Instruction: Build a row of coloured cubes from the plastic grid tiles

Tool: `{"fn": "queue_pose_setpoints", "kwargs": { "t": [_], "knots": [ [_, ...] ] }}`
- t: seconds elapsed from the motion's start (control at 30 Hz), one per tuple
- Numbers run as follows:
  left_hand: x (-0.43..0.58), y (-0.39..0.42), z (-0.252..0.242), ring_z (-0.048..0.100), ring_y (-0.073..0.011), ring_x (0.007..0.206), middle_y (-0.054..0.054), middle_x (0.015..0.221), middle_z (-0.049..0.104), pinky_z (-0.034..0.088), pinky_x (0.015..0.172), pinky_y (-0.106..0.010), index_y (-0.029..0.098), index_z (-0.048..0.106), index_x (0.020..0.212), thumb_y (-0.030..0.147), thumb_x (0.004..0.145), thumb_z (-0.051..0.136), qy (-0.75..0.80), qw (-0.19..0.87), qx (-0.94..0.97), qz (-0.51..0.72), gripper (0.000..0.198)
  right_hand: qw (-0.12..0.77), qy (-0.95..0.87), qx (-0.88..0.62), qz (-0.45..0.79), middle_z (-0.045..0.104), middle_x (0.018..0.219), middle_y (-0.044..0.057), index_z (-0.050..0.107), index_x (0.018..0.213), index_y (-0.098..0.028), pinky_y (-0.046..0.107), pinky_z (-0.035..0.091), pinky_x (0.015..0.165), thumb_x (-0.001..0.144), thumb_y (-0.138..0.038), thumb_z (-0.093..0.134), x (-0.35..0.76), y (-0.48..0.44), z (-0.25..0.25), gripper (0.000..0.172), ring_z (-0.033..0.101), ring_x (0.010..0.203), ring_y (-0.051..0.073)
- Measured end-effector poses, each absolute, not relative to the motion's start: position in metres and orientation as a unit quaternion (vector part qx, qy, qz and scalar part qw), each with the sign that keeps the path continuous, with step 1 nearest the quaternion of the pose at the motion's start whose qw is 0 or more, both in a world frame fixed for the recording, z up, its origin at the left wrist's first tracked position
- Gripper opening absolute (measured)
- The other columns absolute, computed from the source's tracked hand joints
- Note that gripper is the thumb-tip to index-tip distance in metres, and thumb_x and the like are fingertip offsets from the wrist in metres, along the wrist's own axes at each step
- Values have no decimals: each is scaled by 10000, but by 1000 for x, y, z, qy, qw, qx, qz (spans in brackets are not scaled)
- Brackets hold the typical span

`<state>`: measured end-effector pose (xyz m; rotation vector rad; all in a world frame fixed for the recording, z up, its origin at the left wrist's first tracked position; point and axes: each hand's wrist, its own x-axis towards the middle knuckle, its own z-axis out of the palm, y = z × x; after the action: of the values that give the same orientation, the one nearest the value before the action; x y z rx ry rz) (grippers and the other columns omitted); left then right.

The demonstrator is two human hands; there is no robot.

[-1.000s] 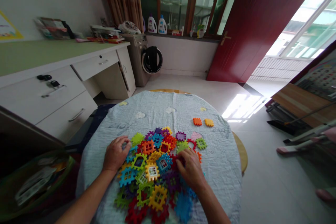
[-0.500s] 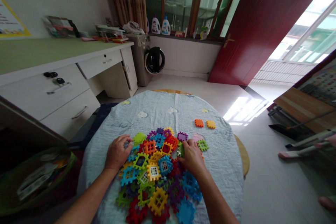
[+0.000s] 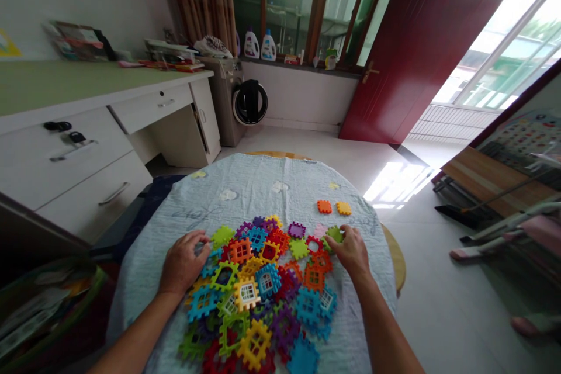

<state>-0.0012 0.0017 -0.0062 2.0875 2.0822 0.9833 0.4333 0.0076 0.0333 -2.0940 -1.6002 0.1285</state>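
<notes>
A heap of colourful plastic interlocking blocks with notched edges lies on the cloth-covered round table (image 3: 245, 178). My right hand (image 3: 353, 252) is at the heap's right side, thumb and fingers closed on a green block (image 3: 335, 234). Left of it lie a solid green block (image 3: 299, 249) and a purple block (image 3: 297, 229). My left hand (image 3: 182, 266) rests on the cloth against the heap's left edge, fingers loosely curved and apart, holding nothing visible. Nearest to it are a lime block (image 3: 222, 236) and some blue ones. A yellow block with a white window (image 3: 246, 294) lies mid-heap.
An orange block (image 3: 324, 206) and a yellow block (image 3: 344, 208) lie apart beyond the heap. A basket (image 3: 48, 310) stands at lower left. Beyond are a white drawer desk (image 3: 83, 158), a washing machine (image 3: 230, 99) and a red door (image 3: 385, 41).
My right hand has moved right, from the solid green block to another green block at the heap's edge. My left hand stays beside the heap. The view has shifted slightly.
</notes>
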Motion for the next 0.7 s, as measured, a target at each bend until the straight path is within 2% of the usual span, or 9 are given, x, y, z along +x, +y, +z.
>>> {"fn": "queue_pose_setpoints", "kwargs": {
  "t": [0.17, 0.37, 0.5, 0.7],
  "knots": [
    [-2, 2, -7, 642, -270, 1017, -94, 1028, 708, 477, 971, -408, 216, 652, 786, 392, 779, 496, 667, 11, 674, 318, 235, 168, -605, -777, 44, 593, 871, 92, 652, 915, -191, 325, 446, 750, 763, -519, 634, 428, 4, 23, 362, 598, 847, 244],
    [-1, 2, -5, 640, -266, 1026, -96, 1050, 708, 474, 975, -402, 207, 656, 799, 394, 780, 493, 673, 15, 671, 310, 249, 105, -608, -783, 82, 592, 947, 93, 636, 1007, -174, 291, 428, 763, 726, -434, 661, 429, 4, 28, 383, 593, 879, 230],
    [-1, 1, -5, 643, -272, 1019, -98, 1045, 705, 477, 972, -417, 210, 654, 790, 393, 774, 491, 671, 19, 672, 313, 245, 100, -602, -786, 95, 594, 956, 107, 643, 997, -166, 293, 419, 781, 749, -401, 629, 429, 6, 30, 342, 589, 897, 238],
    [-2, 2, -6, 648, -273, 997, -93, 1028, 706, 483, 963, -421, 216, 651, 789, 386, 765, 497, 666, 13, 675, 318, 231, 120, -602, -784, 90, 589, 964, 114, 649, 1011, -151, 304, 402, 818, 707, -306, 630, 429, 10, 26, 342, 567, 900, 241]
  ]
}}
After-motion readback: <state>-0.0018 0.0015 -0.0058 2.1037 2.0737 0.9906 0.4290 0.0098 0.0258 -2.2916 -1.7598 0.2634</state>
